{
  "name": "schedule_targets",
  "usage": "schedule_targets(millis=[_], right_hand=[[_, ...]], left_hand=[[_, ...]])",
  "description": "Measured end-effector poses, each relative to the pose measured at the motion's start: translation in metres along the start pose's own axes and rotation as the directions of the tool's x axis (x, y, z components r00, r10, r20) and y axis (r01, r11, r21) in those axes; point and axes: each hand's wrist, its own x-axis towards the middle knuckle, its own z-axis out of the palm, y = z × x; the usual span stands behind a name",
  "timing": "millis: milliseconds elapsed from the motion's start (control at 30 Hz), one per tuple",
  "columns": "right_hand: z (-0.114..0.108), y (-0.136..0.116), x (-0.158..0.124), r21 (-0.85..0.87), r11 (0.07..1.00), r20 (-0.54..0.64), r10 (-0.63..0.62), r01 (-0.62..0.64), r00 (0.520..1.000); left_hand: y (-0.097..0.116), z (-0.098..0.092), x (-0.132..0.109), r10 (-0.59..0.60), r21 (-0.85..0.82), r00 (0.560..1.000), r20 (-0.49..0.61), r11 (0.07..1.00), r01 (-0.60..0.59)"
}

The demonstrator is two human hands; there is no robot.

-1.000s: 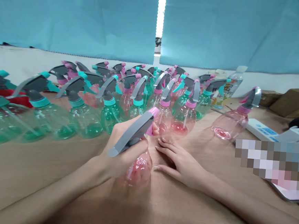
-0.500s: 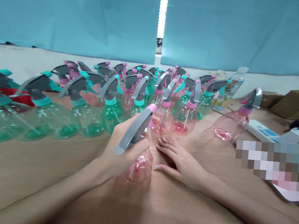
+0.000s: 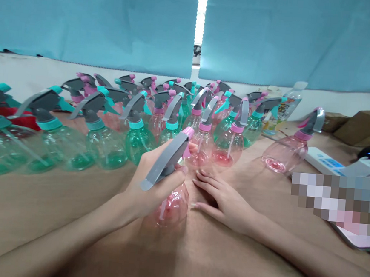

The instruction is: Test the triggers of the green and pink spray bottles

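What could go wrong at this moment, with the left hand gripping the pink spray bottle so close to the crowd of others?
The left hand grips the pink spray bottle by its neck, near the packed row of bottles; a swing could topple several light ones. The grey trigger juts over the fingers, so it may get squeezed by accident. The right hand lies flat on the table, not steadying the bottle, which might tip.

Glossy clear pink plastic spray bottle (image 3: 171,205), matt table (image 3: 39,204).
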Motion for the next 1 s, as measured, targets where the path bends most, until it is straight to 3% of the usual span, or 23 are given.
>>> schedule_targets(millis=[133, 467, 1000], right_hand=[[0.0006, 0.0007, -0.0008, 0.003, 1.0, -0.005, -0.002, 0.002, 1.0], [-0.0009, -0.0007, 0.0004, 0.048, 0.999, -0.022, 0.003, -0.002, 1.0], [-0.0015, -0.001, 0.0005, 0.055, 0.998, -0.021, 0.003, -0.001, 1.0]], left_hand=[[0.0016, -0.0002, 0.0018, -0.066, -0.071, 0.998, 0.004, 0.995, 0.066], [-0.0045, 0.0, 0.0002, -0.091, -0.112, 0.996, 0.0, 0.99, 0.091], [-0.0016, -0.0028, 0.0016, -0.032, -0.07, 0.999, 0.001, 0.997, 0.032]])
